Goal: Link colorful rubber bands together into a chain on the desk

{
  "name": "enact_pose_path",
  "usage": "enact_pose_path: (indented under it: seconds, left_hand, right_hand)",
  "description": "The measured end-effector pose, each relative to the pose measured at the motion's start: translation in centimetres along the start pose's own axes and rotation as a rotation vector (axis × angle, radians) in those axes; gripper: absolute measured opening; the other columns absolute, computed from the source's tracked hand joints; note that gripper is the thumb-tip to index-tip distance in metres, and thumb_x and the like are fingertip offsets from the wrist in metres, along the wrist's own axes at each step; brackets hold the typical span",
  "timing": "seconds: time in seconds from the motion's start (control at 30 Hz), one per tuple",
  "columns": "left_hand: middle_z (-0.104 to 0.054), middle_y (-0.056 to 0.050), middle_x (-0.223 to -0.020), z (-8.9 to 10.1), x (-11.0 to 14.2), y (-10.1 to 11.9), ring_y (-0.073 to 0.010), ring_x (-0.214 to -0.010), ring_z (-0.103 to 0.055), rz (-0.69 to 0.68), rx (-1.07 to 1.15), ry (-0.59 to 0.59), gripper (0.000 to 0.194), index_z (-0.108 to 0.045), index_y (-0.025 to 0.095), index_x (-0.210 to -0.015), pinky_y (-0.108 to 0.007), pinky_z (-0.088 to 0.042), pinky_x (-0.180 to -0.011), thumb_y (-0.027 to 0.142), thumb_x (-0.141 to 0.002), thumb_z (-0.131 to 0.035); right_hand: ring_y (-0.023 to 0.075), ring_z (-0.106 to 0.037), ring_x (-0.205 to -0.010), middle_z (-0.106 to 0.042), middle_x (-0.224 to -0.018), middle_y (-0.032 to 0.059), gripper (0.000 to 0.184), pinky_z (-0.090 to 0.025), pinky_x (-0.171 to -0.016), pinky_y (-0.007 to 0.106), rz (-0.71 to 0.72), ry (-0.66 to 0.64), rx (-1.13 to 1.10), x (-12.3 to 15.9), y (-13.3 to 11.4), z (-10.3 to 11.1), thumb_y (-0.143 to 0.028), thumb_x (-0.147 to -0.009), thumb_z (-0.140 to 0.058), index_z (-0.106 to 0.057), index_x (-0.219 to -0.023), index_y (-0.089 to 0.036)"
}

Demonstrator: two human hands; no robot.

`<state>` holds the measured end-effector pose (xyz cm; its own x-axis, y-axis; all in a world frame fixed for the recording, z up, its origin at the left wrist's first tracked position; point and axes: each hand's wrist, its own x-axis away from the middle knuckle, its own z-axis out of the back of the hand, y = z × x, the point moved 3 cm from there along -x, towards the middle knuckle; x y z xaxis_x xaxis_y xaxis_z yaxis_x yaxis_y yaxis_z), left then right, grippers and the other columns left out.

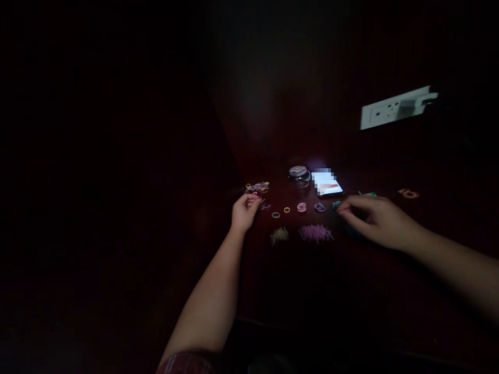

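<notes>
My left hand (245, 212) is at the edge of a mixed pile of small coloured bands (257, 187), thumb and fingers pinched together. What lies in that pinch is too small to name. My right hand (376, 221) has its fingertips closed at a little group of teal hair bands (336, 205); whether one is between them is hidden. Between the hands lie, in a row, a green band (276, 215), a yellow band (287, 210), pink hair bands (301, 207) and bluish-purple hair bands (319, 208).
Nearer me are a yellowish heap (279, 236) and a pink-purple heap (315, 232) of thin bands. Behind the row stand a clear lidded jar (299, 177) and a lit phone (327, 183). Orange bands (408, 194) lie right. A wall socket (390, 110) holds a plug. The scene is dark.
</notes>
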<state>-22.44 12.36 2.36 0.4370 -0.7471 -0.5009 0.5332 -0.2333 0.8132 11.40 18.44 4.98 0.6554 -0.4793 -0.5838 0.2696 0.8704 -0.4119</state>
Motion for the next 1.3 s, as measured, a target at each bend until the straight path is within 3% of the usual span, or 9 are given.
enact_pose_path:
  seconds: [0.13, 0.27, 0.4, 0.47, 0.63, 0.73, 0.97, 1.13, 1.3]
  left_hand:
    - [-0.069, -0.005, -0.084, -0.7, 1.0, 2.6, -0.0127, -0.074, -0.063, -0.098, -0.017, -0.045, 0.020, -0.067, 0.015, -0.087, -0.025, -0.053, -0.073, 0.033, -0.079, -0.068]
    - [-0.071, -0.005, -0.090, -3.1, 2.8, 6.5, -0.0141, -0.077, -0.065, -0.168, -0.055, -0.152, 0.019, -0.068, 0.017, -0.089, -0.026, -0.053, -0.074, 0.034, -0.083, -0.065]
    - [-0.071, -0.005, -0.082, -7.3, 4.8, 10.0, -0.0150, -0.075, -0.068, -0.127, 0.052, -0.490, 0.017, -0.065, 0.017, -0.090, -0.025, -0.053, -0.069, 0.033, -0.084, -0.065]
    - [-0.071, -0.004, -0.077, -8.8, 5.5, 11.0, -0.0153, -0.073, -0.069, -0.079, 0.166, -0.566, 0.017, -0.063, 0.017, -0.089, -0.025, -0.054, -0.067, 0.031, -0.081, -0.069]
    - [-0.070, -0.004, -0.076, -10.1, 6.8, 10.6, -0.0149, -0.071, -0.070, 0.074, 0.345, -0.563, 0.023, -0.056, 0.018, -0.082, -0.025, -0.056, -0.065, 0.031, -0.077, -0.074]
    - [-0.070, -0.004, -0.078, -9.9, 7.1, 10.1, -0.0152, -0.073, -0.071, 0.080, 0.344, -0.563, 0.023, -0.056, 0.018, -0.082, -0.026, -0.056, -0.066, 0.031, -0.077, -0.074]
    - [-0.066, -0.001, -0.073, -9.5, 7.4, 11.0, -0.0127, -0.063, -0.064, -0.129, 0.147, -0.587, 0.015, -0.060, 0.020, -0.085, -0.024, -0.052, -0.058, 0.033, -0.083, -0.067]
    - [-0.066, -0.003, -0.082, -9.1, 7.6, 12.1, -0.0134, -0.071, -0.064, -0.337, 0.046, -0.549, 0.014, -0.063, 0.020, -0.091, -0.026, -0.054, -0.065, 0.028, -0.081, -0.069]
    - [-0.068, -0.003, -0.083, -9.0, 7.3, 12.0, -0.0132, -0.069, -0.063, -0.391, -0.083, -0.488, 0.009, -0.066, 0.021, -0.090, -0.026, -0.051, -0.063, 0.023, -0.081, -0.068]
  right_hand:
    - [0.0175, -0.059, -0.067, -0.066, -0.074, 0.0029, 0.014, -0.043, -0.067, 0.030, 0.052, 0.024, -0.004, -0.2, -0.6, -0.1, -0.029, -0.086, -0.055, -0.064, -0.081, -0.020]
    - [0.0159, -0.057, -0.066, -0.063, -0.072, 0.0015, 0.009, -0.044, -0.067, 0.029, 0.085, 0.078, -0.010, -0.3, -1.4, -0.2, -0.024, -0.084, -0.056, -0.064, -0.084, -0.019]
    - [0.0145, -0.059, -0.066, -0.066, -0.079, 0.0023, 0.018, -0.046, -0.066, 0.028, 0.100, 0.103, -0.063, -0.3, -2.1, -0.4, -0.021, -0.083, -0.059, -0.066, -0.099, -0.019]
    - [0.0135, -0.060, -0.065, -0.068, -0.079, 0.0020, 0.017, -0.046, -0.066, 0.027, 0.107, 0.089, -0.094, -0.3, -2.3, -0.5, -0.022, -0.085, -0.059, -0.066, -0.100, -0.019]
    - [0.0138, -0.060, -0.066, -0.067, -0.075, 0.0020, 0.011, -0.047, -0.065, 0.026, 0.137, 0.068, -0.158, -0.2, -2.9, -0.9, -0.025, -0.088, -0.060, -0.067, -0.093, -0.018]
    - [0.0138, -0.059, -0.068, -0.066, -0.076, 0.0022, 0.011, -0.046, -0.066, 0.027, 0.143, 0.054, -0.172, -0.1, -3.0, -1.0, -0.023, -0.089, -0.059, -0.068, -0.092, -0.019]
    - [0.0129, -0.057, -0.066, -0.063, -0.072, 0.0005, 0.010, -0.045, -0.063, 0.026, 0.123, 0.001, -0.201, 0.1, -3.1, -0.9, -0.025, -0.089, -0.058, -0.065, -0.085, -0.019]
    - [0.0129, -0.057, -0.066, -0.062, -0.072, 0.0003, 0.009, -0.045, -0.063, 0.026, 0.090, 0.028, -0.214, 0.3, -2.9, -0.7, -0.023, -0.087, -0.059, -0.062, -0.080, -0.018]
    - [0.0133, -0.058, -0.066, -0.064, -0.073, 0.0010, 0.011, -0.047, -0.064, 0.027, 0.010, 0.048, -0.251, 0.3, -2.4, -0.6, -0.026, -0.087, -0.059, -0.064, -0.082, -0.018]
